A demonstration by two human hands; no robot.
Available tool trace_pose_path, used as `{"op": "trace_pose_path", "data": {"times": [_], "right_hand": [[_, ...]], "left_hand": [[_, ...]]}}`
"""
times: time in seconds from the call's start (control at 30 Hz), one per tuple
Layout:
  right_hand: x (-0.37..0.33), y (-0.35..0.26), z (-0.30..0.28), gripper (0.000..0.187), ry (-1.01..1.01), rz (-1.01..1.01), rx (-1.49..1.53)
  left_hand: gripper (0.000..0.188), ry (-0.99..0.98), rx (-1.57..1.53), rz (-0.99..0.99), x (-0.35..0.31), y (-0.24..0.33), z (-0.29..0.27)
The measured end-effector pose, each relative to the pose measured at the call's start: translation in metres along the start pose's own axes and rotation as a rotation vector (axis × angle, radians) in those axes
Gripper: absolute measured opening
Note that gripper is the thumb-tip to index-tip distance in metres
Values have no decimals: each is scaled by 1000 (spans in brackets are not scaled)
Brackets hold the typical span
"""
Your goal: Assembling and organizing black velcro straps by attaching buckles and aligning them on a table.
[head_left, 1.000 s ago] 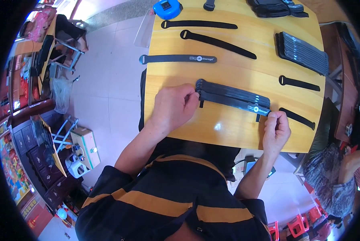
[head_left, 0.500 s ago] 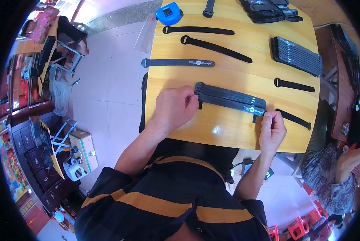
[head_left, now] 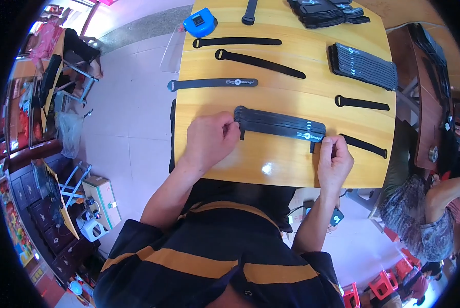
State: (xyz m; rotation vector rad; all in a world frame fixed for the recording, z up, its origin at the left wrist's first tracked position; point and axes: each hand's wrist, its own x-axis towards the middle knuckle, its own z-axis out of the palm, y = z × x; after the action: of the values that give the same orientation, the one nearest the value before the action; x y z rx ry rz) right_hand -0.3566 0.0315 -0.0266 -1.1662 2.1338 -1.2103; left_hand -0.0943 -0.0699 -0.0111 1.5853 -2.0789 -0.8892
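In front of me on the table lies a stack of dark grey cable straps (head_left: 277, 118), with a loop at the left end of each. The front strap (head_left: 284, 131) runs along the stack's near side, white printing near its right tip. My left hand (head_left: 208, 139) is closed, pinching at the loop end of this strap. With thumb and fingertips my right hand (head_left: 336, 160) pinches its other tip. Short dark strap ends (head_left: 312, 148) stick out from under the stack on the near side.
Loose straps lie beyond, including a grey one (head_left: 212, 83) overhanging the left edge and a black one (head_left: 363, 146) right of my hand. Farther off are another stack (head_left: 363, 66), a bundle (head_left: 325, 13) and a blue tape measure (head_left: 200, 23). A person (head_left: 412, 215) sits at the right.
The whole view has shifted, so the table and everything on it appear slightly farther left. Both hands keep their pinch at the strap's ends, and the strap lies about the same against the stack.
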Motion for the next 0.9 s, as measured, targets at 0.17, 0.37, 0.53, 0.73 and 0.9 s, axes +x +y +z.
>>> {"op": "trace_pose_path", "data": {"times": [0.17,0.37,0.53,0.73,0.9], "right_hand": [[0,-7,3,15,13,-15,-111],[0,-2,8,13,61,-49,-233],[1,-8,10,13,89,-92,-277],[-1,-11,12,16,122,-96,-319],[-1,-11,10,12,103,-114,-383]], "left_hand": [[16,19,1,46,0,-2,0],[15,14,9,55,0,-1,0],[16,48,15,71,0,-2,1],[18,59,77,112,0,-1,0],[22,39,143,142,-3,-6,-6]]}}
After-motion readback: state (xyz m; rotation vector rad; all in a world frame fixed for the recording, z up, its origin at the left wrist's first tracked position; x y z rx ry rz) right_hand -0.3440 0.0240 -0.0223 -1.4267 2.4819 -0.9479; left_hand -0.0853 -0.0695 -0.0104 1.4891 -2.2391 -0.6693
